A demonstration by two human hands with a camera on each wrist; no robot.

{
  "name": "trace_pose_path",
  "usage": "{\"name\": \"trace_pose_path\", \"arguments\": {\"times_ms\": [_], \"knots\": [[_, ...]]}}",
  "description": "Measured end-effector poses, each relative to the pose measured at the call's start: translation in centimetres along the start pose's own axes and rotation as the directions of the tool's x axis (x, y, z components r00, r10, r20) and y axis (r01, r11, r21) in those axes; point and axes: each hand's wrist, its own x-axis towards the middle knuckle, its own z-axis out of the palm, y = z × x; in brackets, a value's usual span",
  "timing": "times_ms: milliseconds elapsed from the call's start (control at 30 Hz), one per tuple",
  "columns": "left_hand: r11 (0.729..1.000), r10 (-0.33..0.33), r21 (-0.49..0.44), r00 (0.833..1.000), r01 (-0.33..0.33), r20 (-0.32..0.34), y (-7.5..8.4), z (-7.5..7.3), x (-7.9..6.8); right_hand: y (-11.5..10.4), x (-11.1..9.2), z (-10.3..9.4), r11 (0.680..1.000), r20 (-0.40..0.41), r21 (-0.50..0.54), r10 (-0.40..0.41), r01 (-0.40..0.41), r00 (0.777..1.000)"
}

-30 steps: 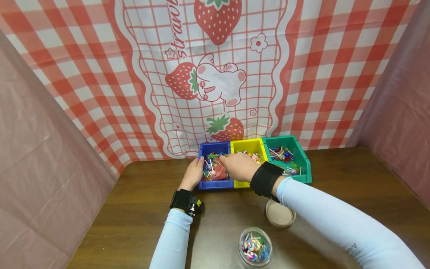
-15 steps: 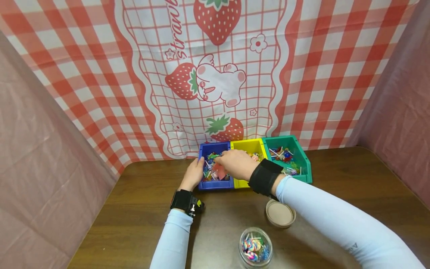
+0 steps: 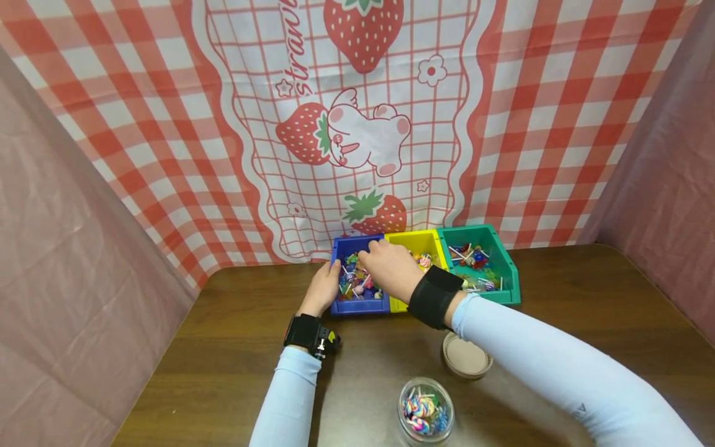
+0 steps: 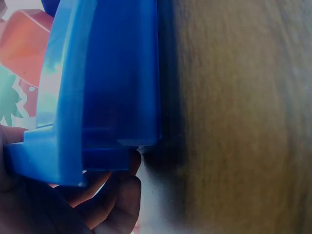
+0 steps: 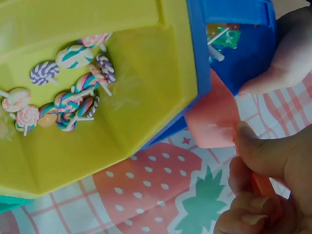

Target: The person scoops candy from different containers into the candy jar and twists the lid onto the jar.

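Observation:
My right hand (image 3: 393,267) grips the handle of a coral-pink scoop (image 5: 212,114) and is over the boundary between the blue and yellow bins. The hand hides the scoop in the head view; what lies inside the scoop cannot be seen. With thumb on the side wall and fingers at the outside, my left hand (image 3: 319,290) holds the left side of the blue bin (image 3: 360,307). Mixed miniature candies (image 3: 357,287), some with white sticks, lie in that bin. The left wrist view shows part of the scoop (image 4: 27,44) beyond the blue wall.
A yellow bin (image 5: 97,165) with swirled lollipops (image 5: 68,105) adjoins the blue one, and a green bin (image 3: 511,288) stands at the right. Nearer are a round beige dish (image 3: 466,355) and a glass jar (image 3: 426,413) of candies. A checked cloth (image 3: 536,124) hangs behind.
Over the last second my right hand moved slightly up and back from the blue bin's candies. The scoop, earlier visible among them, is now behind the hand. My left hand stays put.

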Motion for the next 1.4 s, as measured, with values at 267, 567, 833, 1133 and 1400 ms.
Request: {"name": "trace_pose_path", "arguments": {"times_ms": [267, 567, 833, 1133, 1400], "knots": [[1.0, 0.002, 0.014, 1.0, -0.002, -0.019, -0.1, -0.1, 0.0, -0.7, 1.0, 0.1, 1.0, 0.015, -0.021, -0.002, 0.002, 1.0], [1.0, 0.012, 0.004, 1.0, -0.012, 0.011, -0.1, 0.3, 0.1, -0.8, 1.0, 0.8, 0.997, 0.131, 0.046, 0.063, -0.069, 0.989], [1.0, 0.018, -0.016, 1.0, -0.018, 0.005, -0.3, 0.2, 0.3, 0.1, 0.1, 2.8, 0.986, 0.144, 0.076, 0.135, -0.147, 0.98], [0.998, 0.008, -0.056, 0.999, -0.006, 0.039, -0.3, 0.3, 0.1, 1.2, 0.0, 4.2, 0.989, 0.086, 0.056, 0.133, -0.138, 0.987], [0.998, 0.013, -0.056, 0.999, -0.01, 0.041, -0.2, 0.2, 0.1, 2.3, 0.8, 2.8, 0.993, 0.202, 0.115, -0.019, -0.004, 0.979]]}}
